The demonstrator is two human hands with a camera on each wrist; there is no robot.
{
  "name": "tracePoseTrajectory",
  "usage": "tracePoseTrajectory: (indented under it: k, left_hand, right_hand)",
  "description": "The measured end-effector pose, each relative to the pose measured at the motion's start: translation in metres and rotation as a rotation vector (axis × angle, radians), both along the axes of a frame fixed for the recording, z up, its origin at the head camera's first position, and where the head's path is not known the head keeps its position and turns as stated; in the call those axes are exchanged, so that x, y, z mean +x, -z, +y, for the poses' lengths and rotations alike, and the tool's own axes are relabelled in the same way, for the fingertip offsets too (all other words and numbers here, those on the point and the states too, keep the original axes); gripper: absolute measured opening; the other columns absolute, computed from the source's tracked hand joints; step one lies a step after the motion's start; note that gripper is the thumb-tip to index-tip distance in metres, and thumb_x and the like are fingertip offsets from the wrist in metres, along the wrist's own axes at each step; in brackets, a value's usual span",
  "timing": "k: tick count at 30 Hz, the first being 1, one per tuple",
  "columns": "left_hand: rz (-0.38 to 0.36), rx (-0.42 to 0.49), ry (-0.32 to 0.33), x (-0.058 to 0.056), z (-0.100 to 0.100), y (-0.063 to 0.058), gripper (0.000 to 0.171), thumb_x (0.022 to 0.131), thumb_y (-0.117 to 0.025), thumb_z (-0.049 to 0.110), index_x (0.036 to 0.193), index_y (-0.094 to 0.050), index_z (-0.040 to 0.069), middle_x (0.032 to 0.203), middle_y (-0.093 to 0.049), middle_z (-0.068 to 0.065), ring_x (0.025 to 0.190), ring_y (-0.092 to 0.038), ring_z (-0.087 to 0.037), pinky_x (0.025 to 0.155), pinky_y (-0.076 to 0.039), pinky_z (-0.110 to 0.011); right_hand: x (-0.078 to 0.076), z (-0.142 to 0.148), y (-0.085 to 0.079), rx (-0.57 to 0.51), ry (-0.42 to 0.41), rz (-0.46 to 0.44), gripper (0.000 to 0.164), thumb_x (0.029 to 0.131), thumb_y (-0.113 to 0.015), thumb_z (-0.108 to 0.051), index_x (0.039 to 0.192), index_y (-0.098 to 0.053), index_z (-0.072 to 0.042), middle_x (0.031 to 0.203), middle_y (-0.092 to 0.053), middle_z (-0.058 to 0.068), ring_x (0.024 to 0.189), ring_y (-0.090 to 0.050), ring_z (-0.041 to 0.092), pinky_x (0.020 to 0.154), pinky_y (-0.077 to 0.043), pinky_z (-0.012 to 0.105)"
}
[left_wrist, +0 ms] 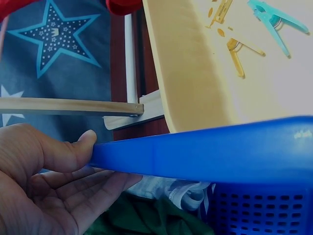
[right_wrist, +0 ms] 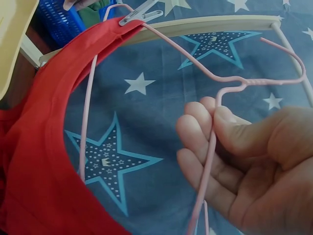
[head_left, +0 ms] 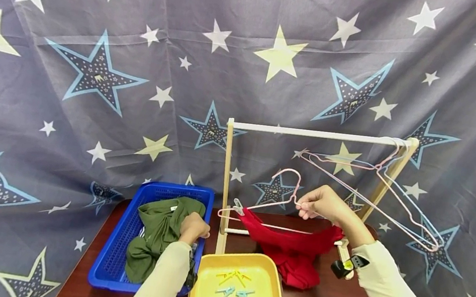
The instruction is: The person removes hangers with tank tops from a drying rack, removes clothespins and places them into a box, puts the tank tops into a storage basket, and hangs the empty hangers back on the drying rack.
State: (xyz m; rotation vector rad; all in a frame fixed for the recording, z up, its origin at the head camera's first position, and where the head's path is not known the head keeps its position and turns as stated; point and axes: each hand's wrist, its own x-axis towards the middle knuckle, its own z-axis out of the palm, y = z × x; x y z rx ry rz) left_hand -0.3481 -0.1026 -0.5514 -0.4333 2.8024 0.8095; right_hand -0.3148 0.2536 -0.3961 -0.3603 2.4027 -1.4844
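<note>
The red garment (head_left: 296,253), lower right of centre, is clipped by 1 grey peg (head_left: 238,207) to the pink hanger (right_wrist: 264,82) the right hand (head_left: 323,203) pinches. Seemingly left: hanging it on the rail (head_left: 313,133), and the green garment (head_left: 160,231), lower left in the blue basket (left_wrist: 195,154) the left hand (head_left: 196,226) grips.

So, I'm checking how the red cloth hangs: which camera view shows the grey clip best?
The right wrist view: the grey clip looks large and uncovered, on the edge of the red cloth beside the pink hanger. The head view shows it small, near the hanger's left end; the left wrist view doesn't show it.
</note>
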Motion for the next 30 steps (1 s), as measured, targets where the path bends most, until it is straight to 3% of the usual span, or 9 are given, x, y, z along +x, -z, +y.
tracePoseTrajectory:
  k: [9,15,24,30]
  left_hand:
    - [-0.003,-0.018,-0.001,0.0,0.0,-0.002,0.018,0.078,-0.081,0.012,0.081,-0.068,-0.001,0.071,-0.062,-0.009,0.058,-0.06,-0.023,0.049,-0.048,-0.028]
    - [-0.01,-0.013,-0.002,0.003,0.001,-0.006,0.016,0.077,-0.08,0.01,0.077,-0.068,-0.001,0.068,-0.062,-0.008,0.059,-0.059,-0.023,0.05,-0.048,-0.028]
    - [-0.01,-0.017,0.006,0.003,0.002,-0.004,0.016,0.079,-0.079,0.011,0.075,-0.066,0.001,0.065,-0.057,-0.005,0.06,-0.054,-0.02,0.051,-0.044,-0.028]
    - [-0.015,-0.017,0.003,0.002,0.003,-0.002,0.019,0.08,-0.079,0.011,0.073,-0.064,0.003,0.062,-0.052,-0.003,0.056,-0.049,-0.018,0.048,-0.039,-0.027]
  right_hand:
    - [-0.005,0.001,0.015,0.031,-0.088,-0.104,0.019,0.095,-0.06,0.006,0.105,-0.067,0.021,0.079,-0.076,0.016,0.068,-0.07,0.012,0.068,-0.059,0.027]
    - [-0.005,-0.001,0.021,0.043,-0.109,-0.106,0.017,0.095,-0.06,0.008,0.102,-0.068,0.02,0.081,-0.075,0.019,0.07,-0.071,0.014,0.076,-0.062,0.039]
    - [-0.002,-0.007,0.031,0.14,-0.06,0.089,0.012,0.091,-0.065,0.008,0.094,-0.071,0.019,0.08,-0.073,0.028,0.07,-0.073,0.027,0.068,-0.062,0.037]
    - [-0.001,-0.01,0.044,0.128,-0.01,0.134,0.009,0.089,-0.066,0.01,0.09,-0.072,0.018,0.082,-0.073,0.029,0.066,-0.07,0.019,0.065,-0.061,0.033]
